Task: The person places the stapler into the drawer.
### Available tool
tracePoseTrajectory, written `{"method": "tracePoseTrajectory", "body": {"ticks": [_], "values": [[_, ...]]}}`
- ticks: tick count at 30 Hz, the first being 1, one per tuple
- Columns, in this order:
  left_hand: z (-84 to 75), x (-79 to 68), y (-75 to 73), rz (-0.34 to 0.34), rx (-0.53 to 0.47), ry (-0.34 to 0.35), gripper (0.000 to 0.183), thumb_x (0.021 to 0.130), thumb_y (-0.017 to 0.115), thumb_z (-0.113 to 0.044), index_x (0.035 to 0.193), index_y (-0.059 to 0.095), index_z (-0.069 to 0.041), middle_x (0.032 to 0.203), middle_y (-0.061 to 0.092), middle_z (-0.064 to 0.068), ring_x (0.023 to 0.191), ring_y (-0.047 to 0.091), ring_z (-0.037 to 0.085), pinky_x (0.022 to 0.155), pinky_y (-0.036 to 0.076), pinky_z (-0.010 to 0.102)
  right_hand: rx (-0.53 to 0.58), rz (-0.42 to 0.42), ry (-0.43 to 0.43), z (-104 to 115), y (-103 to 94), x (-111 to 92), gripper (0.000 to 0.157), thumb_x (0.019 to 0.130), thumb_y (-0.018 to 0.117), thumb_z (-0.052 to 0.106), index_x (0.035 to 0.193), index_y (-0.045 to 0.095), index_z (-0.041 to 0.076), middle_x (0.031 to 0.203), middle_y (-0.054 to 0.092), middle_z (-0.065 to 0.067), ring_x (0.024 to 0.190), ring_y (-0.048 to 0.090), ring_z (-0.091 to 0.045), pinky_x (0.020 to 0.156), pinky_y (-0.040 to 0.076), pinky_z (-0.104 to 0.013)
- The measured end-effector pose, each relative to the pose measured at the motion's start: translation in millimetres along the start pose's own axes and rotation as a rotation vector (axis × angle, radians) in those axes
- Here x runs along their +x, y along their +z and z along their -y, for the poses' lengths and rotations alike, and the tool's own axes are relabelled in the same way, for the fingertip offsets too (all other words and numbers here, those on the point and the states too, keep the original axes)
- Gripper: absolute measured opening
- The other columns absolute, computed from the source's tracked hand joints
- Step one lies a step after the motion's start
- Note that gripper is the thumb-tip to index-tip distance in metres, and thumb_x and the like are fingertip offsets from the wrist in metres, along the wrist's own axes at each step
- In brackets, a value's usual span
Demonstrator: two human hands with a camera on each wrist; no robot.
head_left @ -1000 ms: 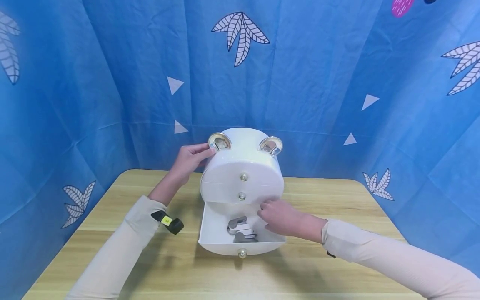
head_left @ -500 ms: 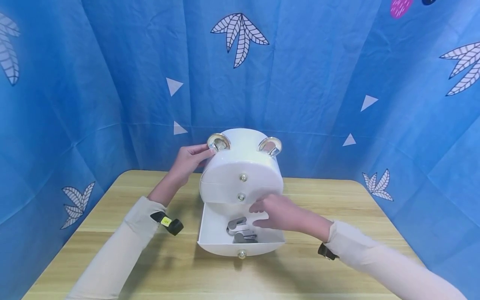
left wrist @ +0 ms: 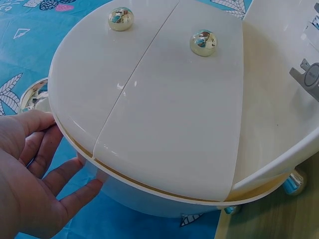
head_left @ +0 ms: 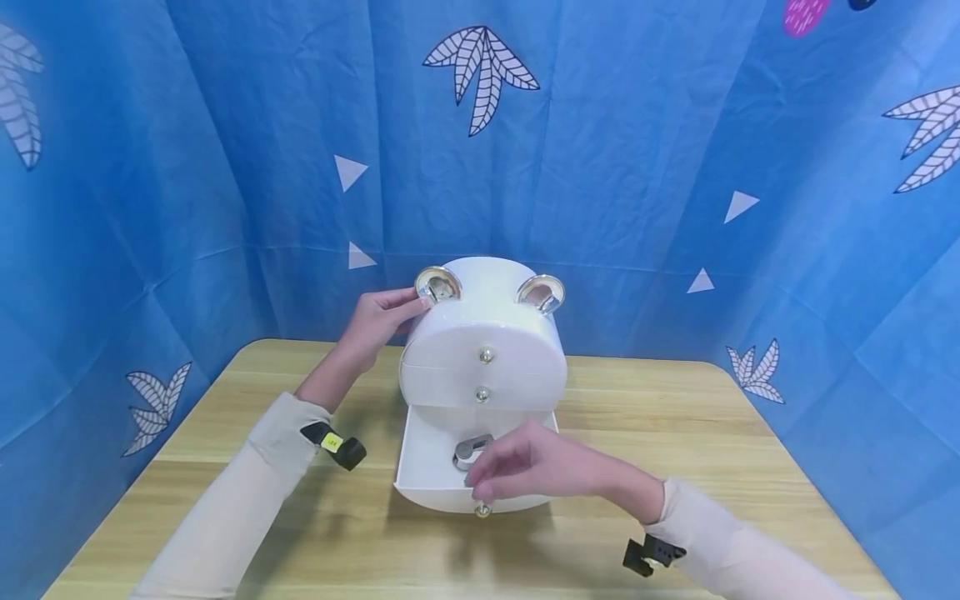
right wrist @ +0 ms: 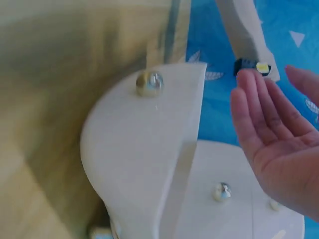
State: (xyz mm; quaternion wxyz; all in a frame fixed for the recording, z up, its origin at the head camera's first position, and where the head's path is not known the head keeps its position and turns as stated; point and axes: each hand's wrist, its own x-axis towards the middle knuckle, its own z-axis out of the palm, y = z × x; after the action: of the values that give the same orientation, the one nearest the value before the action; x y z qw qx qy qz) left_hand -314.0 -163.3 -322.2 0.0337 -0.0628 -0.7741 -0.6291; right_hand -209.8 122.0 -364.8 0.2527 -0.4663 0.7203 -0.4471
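A white rounded storage box (head_left: 480, 329) with two gold-rimmed ears stands on the table, its bottom drawer (head_left: 429, 454) pulled out. My left hand (head_left: 375, 323) rests against the box's left side, thumb by the left ear (head_left: 438, 284); in the left wrist view its fingertips touch the side wall. My right hand (head_left: 543, 467) hovers over the drawer's front edge, near the round knob (head_left: 482, 510). The right wrist view shows that hand (right wrist: 279, 144) with loosely bent fingers and nothing in them. Inside the drawer lies a small grey-and-white stapler (head_left: 467, 452), partly covered by the right hand.
Two upper drawers are closed, each with a gold knob (head_left: 487, 356). The wooden table (head_left: 645, 417) extends on both sides of the box. Blue patterned cloth (head_left: 637, 125) hangs behind and at both sides.
My right hand has moved from the drawer's right side towards me, over its front edge, now covering the second small grey item seen earlier. The left hand and box have stayed put.
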Motion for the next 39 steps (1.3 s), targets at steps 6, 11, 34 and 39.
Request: {"method": "tracePoseTrajectory", "body": {"ticks": [6,11,34,39], "values": [[-0.6,0.5,-0.5,0.003,-0.004,-0.006,0.046,0.098,0.068,-0.03,0.139,0.063,-0.008,0.148,0.058,0.012,0.14,0.053,0.03,0.113,0.046,0.054,0.129,0.173,0.028,-4,15.8,-11,0.027,0.101,0.062,0.011,0.122,0.068,-0.003,0.111,0.074,-0.023,0.101,0.071,-0.004,0.094,0.059,-0.03],[-0.1,0.4,-0.6,0.003,-0.007,-0.006,0.046,0.098,0.068,-0.029,0.139,0.063,-0.007,0.148,0.058,0.013,0.14,0.053,0.03,0.113,0.046,0.054,0.003,0.218,0.136,-12,30.1,-23,0.029,0.102,0.061,0.021,0.121,0.07,0.001,0.108,0.077,-0.015,0.093,0.066,0.007,0.087,0.057,-0.019],[1.8,0.7,0.2,0.002,-0.009,0.006,0.046,0.098,0.069,-0.03,0.138,0.064,-0.007,0.147,0.059,0.013,0.14,0.053,0.031,0.113,0.044,0.057,0.417,-0.255,0.447,-64,75.7,-34,0.045,0.102,0.06,0.023,0.136,0.058,-0.006,0.088,0.076,-0.026,0.072,0.075,-0.022,0.065,0.063,-0.034],[2.8,2.3,0.3,0.003,-0.017,0.013,0.046,0.097,0.069,-0.03,0.137,0.065,-0.007,0.146,0.06,0.014,0.139,0.054,0.031,0.113,0.045,0.058,0.532,-0.283,0.452,-68,81.6,-31,0.048,0.103,0.059,0.026,0.137,0.056,-0.007,0.094,0.075,-0.027,0.074,0.076,-0.02,0.069,0.064,-0.034]]}}
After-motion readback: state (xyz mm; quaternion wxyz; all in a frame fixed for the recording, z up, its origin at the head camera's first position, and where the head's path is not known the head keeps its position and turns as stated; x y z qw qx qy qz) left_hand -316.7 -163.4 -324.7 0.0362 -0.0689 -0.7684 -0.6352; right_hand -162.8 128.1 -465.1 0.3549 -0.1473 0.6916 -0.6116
